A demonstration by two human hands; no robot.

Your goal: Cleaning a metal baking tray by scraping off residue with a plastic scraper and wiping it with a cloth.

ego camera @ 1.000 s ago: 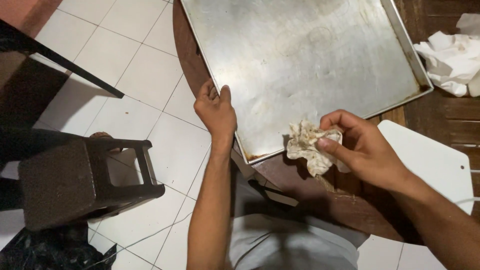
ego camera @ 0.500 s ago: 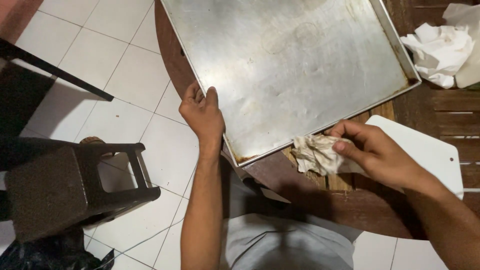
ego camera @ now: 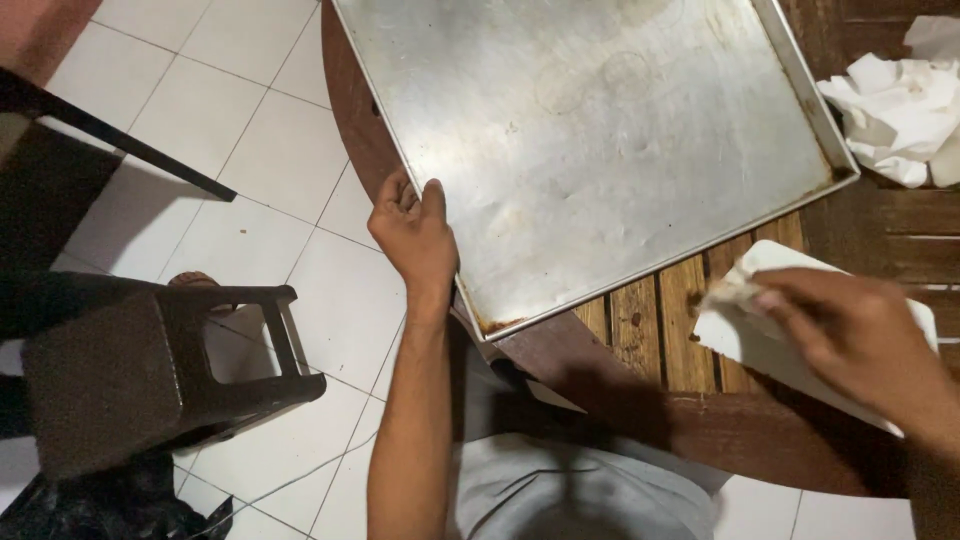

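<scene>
tray [ego camera: 600, 140]: stiff metal, light-looking, slick; gripped at near-left rim
left hand [ego camera: 415, 232]: fingers curled tight over rim
right hand [ego camera: 850, 335]: pinching soft crumpled tissue [ego camera: 730, 293], blurred

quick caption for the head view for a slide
Left hand grips a metal tray's edge on a wooden table; right hand holds a crumpled tissue.

You're gripping the tray [ego camera: 600, 140] by its left rim: a wide, dull metal sheet, stained and empty, lying flat and overhanging the wooden table's edge. You're pinching 1 crumpled, blurred tissue [ego camera: 735, 292] just beyond its near corner.
</scene>
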